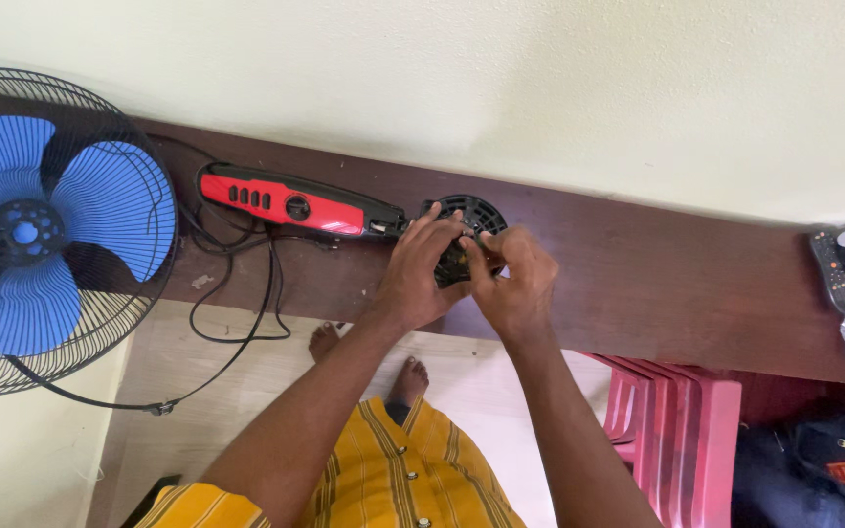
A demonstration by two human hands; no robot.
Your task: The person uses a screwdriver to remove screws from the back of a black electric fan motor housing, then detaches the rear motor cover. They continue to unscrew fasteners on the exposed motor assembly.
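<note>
- Left hand [421, 274] wraps the near-left side of a round black slotted grille [464, 227], fingers curled over its rim, probably to steady it.
- Right hand [512, 279] is closed on the grille's right part, fingertips pinching at something small near the middle; what it is, hard to tell, fingers cover it.
- Grille sits on the dark brown table [657, 284], close to the wall [540, 88] edge, at the end of a red and black tool [297, 203] that lies flat along the table.
- Black cable [246, 293] loops off the table's front edge.
- Blue fan [41, 230] with wire cage stands left, well apart.
- Bare table right of the hands; remote [830, 266] far right.
- Pink plastic chairs [677, 411] stacked below the table edge.
</note>
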